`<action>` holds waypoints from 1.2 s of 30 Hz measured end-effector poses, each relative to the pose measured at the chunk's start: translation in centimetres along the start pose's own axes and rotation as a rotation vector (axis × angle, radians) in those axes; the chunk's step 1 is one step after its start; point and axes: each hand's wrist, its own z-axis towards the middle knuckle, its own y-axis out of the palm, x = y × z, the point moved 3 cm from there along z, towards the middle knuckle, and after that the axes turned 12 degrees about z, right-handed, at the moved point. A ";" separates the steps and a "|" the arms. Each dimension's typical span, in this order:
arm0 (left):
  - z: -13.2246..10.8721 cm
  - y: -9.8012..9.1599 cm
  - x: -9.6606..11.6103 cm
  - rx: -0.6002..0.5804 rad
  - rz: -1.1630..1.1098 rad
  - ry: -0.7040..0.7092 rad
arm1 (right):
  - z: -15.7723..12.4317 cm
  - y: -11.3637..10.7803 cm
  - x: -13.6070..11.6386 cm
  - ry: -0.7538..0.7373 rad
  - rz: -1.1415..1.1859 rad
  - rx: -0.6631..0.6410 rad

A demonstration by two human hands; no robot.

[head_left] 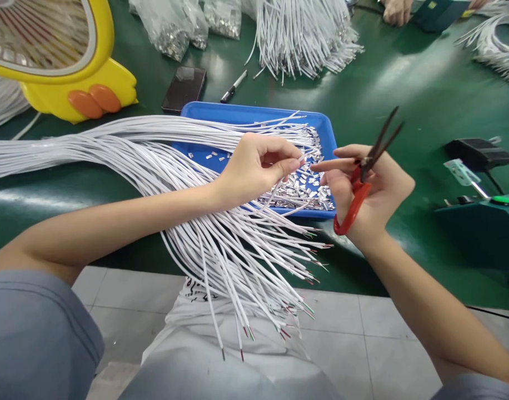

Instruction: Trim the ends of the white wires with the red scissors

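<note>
Over the blue tray (254,114), my left hand (258,166) pinches the end of a white cable (302,158) between thumb and fingertips. Red-handled scissors (354,205) hang on my right hand (373,183), with their dark blades parted and pointing up and away. My right thumb and forefinger reach toward the pinched cable end; I see a small gap between the two hands. A thick bundle of white cables (188,194) runs in from the left, partly across the tray and partly over my lap, many ends showing red and green wires. Small shiny metal pieces (308,186) fill the tray's right part.
On the green table stand a yellow duck-shaped fan (108,61), a dark box (183,89), a pen (234,86) and bags of metal parts (171,28). More cables (304,39) lie behind. A green machine (483,228) is at right; another person's hand (397,11) shows at the top.
</note>
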 end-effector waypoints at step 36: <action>-0.2 -0.2 0.1 0.019 0.135 0.062 | 0.2 0.8 -0.2 0.046 -0.355 -0.257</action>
